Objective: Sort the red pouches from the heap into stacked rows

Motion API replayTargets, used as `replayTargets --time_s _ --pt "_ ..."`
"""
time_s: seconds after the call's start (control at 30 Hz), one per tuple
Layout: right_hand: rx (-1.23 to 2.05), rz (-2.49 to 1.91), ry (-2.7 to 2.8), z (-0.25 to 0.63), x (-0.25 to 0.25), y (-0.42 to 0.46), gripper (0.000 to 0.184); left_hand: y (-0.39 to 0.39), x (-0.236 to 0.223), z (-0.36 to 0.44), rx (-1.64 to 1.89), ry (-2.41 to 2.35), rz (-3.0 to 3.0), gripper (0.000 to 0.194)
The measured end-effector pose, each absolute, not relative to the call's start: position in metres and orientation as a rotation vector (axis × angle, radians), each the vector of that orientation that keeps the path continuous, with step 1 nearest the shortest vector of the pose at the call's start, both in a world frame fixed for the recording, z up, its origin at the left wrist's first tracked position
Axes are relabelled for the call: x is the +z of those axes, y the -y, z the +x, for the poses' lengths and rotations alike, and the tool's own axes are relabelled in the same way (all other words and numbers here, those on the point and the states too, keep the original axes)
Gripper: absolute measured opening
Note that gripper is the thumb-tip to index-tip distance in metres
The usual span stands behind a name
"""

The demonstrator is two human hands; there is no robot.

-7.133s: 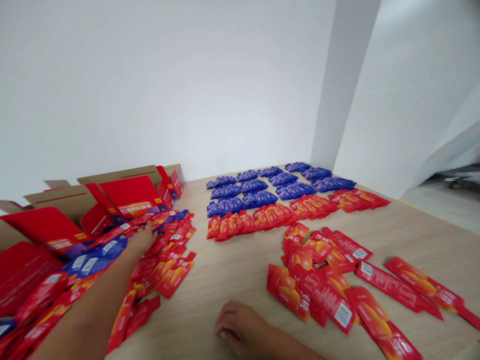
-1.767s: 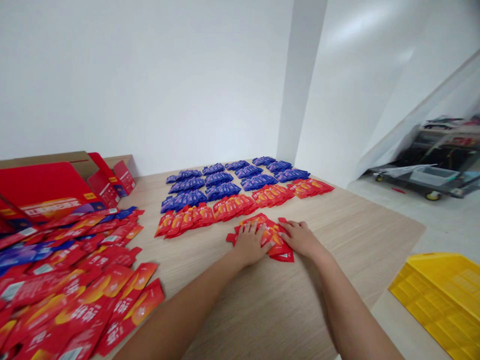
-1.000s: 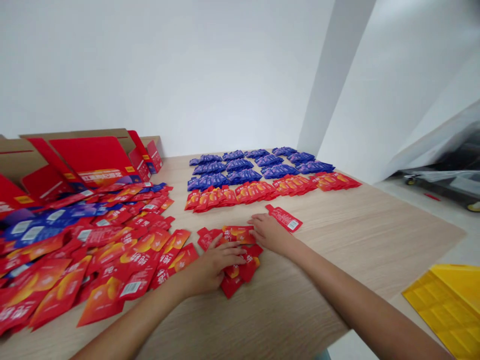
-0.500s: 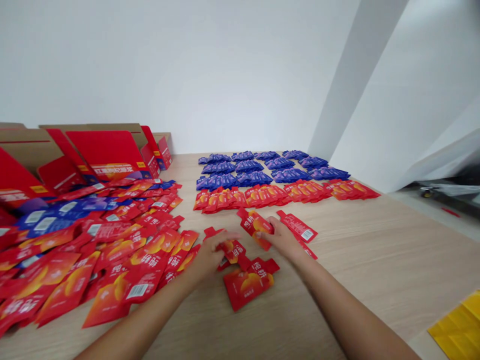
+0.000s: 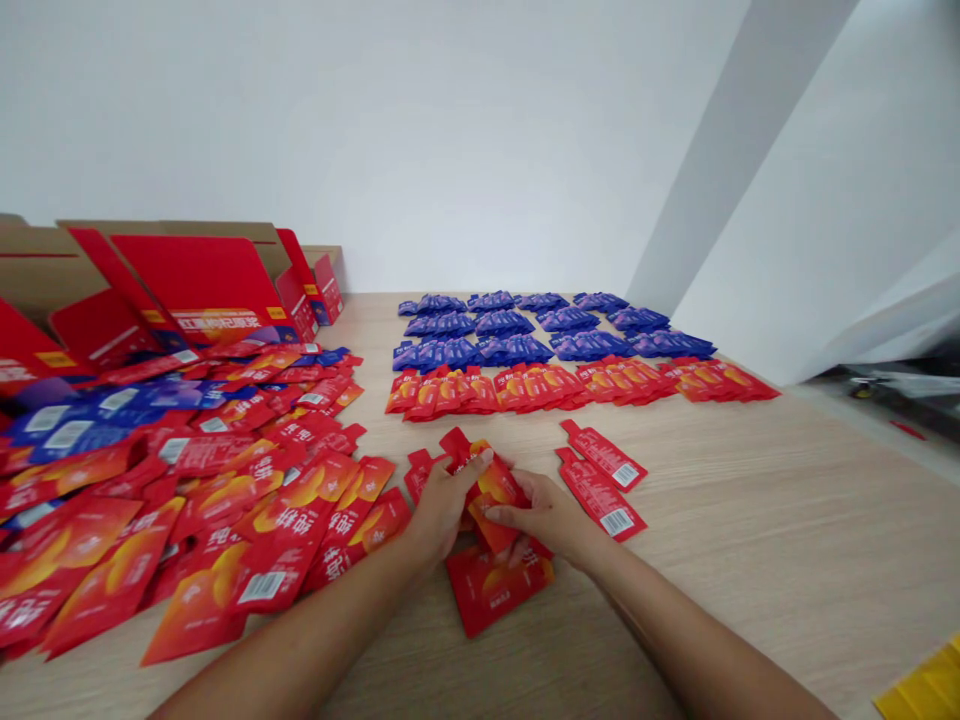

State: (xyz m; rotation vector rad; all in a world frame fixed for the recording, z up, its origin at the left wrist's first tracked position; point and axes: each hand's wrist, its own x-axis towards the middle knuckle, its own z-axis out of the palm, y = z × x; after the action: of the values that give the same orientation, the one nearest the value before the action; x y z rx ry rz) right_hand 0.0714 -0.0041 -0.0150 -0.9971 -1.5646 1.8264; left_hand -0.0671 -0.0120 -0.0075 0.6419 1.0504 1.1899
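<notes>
Open red cardboard boxes [image 5: 199, 275] back left, white Chinese lettering up front, contents hidden from here. Left hand [image 5: 446, 500] and right hand [image 5: 551, 518]: fingers clamped on glossy red-orange flat sachets [image 5: 504, 487], mid-bench [image 5: 720, 520]. Two red barcoded sachets [image 5: 596, 492] lie just right, fine print unreadable.

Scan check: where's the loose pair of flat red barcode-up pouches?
Head view, right of centre: the flat red pouches lie on the pale wooden table, just right of the bare right hand.
</notes>
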Motion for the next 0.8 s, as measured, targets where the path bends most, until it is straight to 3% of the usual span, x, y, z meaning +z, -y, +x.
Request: replayTargets --time_s 0.13,0.37,0.57,0.67,0.8 --pt "1.83 -1.113 1.592 0.075 -0.014 0.006 0.04 0.005 -0.009 -0.074 1.201 -0.989 0.663 0.041" --pt "2.025 -0.832 1.59 0.085 -0.007 0.003 0.044 -0.005 -0.004 -0.099 1.034 -1.177 1.0 0.035" --pt "1.892 -1.02 1.595 0.088 -0.009 -0.001 0.04 -0.007 0.007 -0.11 1.115 -1.254 1.268 0.035" --pt "1.814 -1.09 1.617 0.088 -0.013 -0.004 0.039 -0.007 0.013 -0.11 1.266 -1.236 1.253 0.036" --pt "1.998 -0.979 1.653 0.087 -0.016 -0.004 0.042 -0.004 0.016 -0.106 1.226 -1.149 1.014 0.039"
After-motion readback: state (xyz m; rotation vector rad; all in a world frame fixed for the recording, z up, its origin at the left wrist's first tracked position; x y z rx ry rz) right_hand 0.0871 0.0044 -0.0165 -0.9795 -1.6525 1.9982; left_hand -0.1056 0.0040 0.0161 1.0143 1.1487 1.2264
